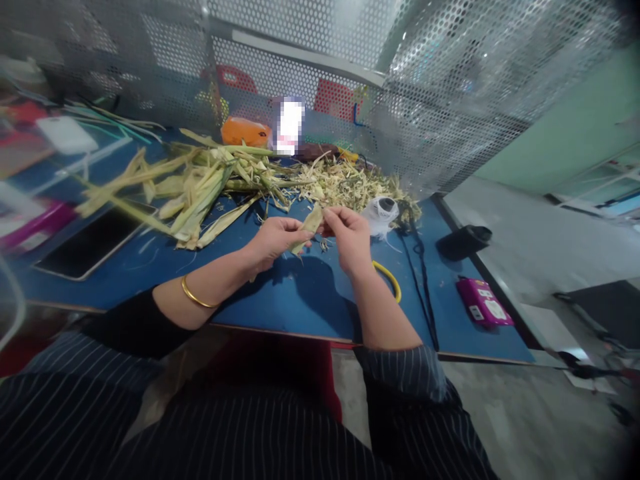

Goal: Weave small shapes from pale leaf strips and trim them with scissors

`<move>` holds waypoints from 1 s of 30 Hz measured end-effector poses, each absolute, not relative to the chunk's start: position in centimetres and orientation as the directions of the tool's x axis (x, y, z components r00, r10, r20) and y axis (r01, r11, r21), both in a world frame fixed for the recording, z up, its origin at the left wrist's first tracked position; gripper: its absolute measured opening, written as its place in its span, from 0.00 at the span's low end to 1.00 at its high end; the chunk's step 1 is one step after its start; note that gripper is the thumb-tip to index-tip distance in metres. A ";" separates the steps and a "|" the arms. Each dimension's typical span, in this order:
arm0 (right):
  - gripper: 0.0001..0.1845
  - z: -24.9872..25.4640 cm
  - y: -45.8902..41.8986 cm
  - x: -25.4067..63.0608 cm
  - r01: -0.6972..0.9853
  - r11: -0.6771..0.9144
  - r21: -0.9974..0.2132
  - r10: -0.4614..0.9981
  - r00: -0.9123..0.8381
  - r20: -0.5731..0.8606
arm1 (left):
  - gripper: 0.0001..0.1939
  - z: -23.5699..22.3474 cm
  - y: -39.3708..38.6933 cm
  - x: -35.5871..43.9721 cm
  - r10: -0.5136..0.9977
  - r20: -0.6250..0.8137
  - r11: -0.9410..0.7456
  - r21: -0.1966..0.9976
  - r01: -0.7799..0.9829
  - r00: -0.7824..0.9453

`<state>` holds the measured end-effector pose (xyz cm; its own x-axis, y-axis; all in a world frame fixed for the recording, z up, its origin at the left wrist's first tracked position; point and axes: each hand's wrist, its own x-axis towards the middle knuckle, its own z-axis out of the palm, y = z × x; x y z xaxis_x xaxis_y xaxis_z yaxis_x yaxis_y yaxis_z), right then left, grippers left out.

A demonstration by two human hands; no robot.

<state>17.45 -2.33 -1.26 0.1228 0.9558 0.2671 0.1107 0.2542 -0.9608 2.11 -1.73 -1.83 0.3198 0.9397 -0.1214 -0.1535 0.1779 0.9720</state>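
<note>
A piece of pale green husk-like leaf [309, 227] is held up between both hands over the front of the blue table [285, 303]. My left hand [280, 241] is closed on its lower part, thumb on top. At its upper right end, my right hand [349, 237] pinches the leaf with thumb and fingers. Behind my left hand lies a pile of long dried husk leaves [200, 190]. Beyond my right hand is a heap of short shredded pieces [345, 183]. A white spool-like roll [383, 212] with a dark centre stands just right of my right hand.
A yellow ring [393, 283] lies beside my right wrist, with black cords [423, 287] farther right. A black cylinder [464, 241] and purple packet [484, 303] sit near the right edge. A dark tablet-like device [95, 241] lies left. Perforated metal mesh [310, 40] rises behind.
</note>
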 end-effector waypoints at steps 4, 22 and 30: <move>0.13 -0.9 -2.2 17.6 0.016 0.130 -0.991 0.990 0.053 0.130 | 0.09 -2.0 -1.7 2.2 0.942 -0.124 0.183 0.969 -0.167 0.312; 0.08 -1.0 -1.8 18.3 0.195 0.251 -0.948 0.956 0.102 0.274 | 0.07 -1.3 -2.0 2.0 0.952 0.056 -0.066 0.998 0.022 0.300; 0.10 -1.0 -1.7 18.2 0.128 0.251 -0.959 0.959 0.104 0.265 | 0.09 -1.4 -1.9 1.9 0.951 0.000 0.021 0.998 -0.065 0.308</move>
